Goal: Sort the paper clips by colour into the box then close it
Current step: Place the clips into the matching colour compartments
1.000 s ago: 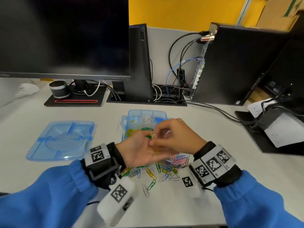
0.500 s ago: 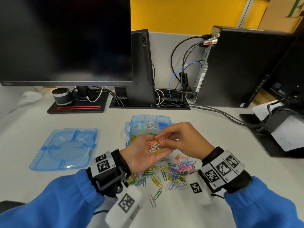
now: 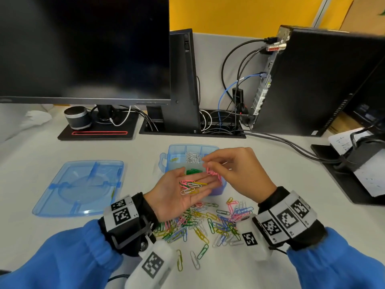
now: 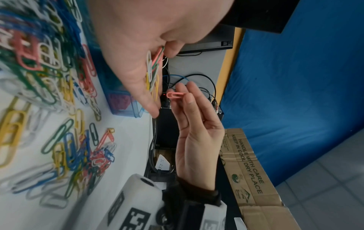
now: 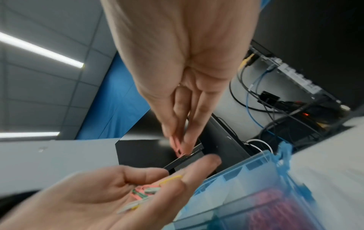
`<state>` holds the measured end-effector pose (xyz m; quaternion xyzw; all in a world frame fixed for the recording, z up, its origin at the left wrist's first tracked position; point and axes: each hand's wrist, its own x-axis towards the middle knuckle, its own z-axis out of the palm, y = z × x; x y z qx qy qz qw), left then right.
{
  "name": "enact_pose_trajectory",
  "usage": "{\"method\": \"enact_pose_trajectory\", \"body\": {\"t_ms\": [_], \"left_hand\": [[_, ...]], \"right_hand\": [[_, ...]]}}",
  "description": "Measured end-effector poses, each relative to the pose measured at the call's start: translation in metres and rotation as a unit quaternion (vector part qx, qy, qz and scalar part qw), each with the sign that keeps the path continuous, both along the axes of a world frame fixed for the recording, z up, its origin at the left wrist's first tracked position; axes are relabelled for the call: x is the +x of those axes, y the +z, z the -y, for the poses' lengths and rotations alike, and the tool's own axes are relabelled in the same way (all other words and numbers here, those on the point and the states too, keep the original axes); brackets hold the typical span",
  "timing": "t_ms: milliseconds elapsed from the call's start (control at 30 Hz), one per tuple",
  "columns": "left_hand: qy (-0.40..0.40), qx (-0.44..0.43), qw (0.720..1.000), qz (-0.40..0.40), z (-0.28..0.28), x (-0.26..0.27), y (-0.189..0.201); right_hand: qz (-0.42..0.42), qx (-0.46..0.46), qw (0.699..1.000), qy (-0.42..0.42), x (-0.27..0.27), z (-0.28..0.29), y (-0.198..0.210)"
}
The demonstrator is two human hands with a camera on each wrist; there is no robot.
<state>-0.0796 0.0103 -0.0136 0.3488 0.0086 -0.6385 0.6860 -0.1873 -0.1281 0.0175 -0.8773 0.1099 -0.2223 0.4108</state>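
Head view: two hands at frame centre, above the white surface [image 3: 270,257]. Left hand [image 3: 183,192] lies palm up, fingers relaxed and straight, cradling a small clutch of paper clips [image 3: 190,186], roughly six: pink, white, yellow and one green; exact count uncertain where they overlap. Right hand [image 3: 235,174] pinches one pink clip [image 4: 176,95] between thumb and fingertips, just right of the left palm, over the box.

One compartment box [image 3: 216,189], translucent blue, lidless, sits behind the hands at centre. Contents visible: white clips in a rear middle cell, green clips in a nearer cell, pink clips in the near right cell, a little yellow at rear left. Other cells hidden by the hands.

One lid [image 3: 79,186], same blue, lies flat at centre left, well apart from the box.

One loose pile of mixed clips [image 3: 208,222], too many to count, below the hands.
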Motion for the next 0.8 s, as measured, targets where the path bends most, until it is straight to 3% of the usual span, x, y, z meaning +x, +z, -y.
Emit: {"method": "enact_pose_trajectory", "body": {"t_ms": [167, 500, 633, 800], "left_hand": [[0.022, -0.023, 0.999, -0.021, -0.002, -0.003, 0.005], [0.0, -0.023, 0.998, -0.05, 0.003, -0.01, 0.013], [0.025, -0.001, 0.999, -0.048, 0.011, -0.008, 0.015], [0.015, 0.001, 1.0, -0.024, 0.015, -0.006, 0.012]], "right_hand": [[0.006, -0.143, 0.988, 0.055, 0.005, -0.015, -0.007], [-0.062, -0.166, 0.978, 0.111, 0.013, -0.012, -0.006], [-0.09, -0.144, 0.978, 0.119, 0.019, -0.005, 0.004], [-0.113, -0.031, 0.985, 0.124, 0.021, 0.003, 0.002]]}}
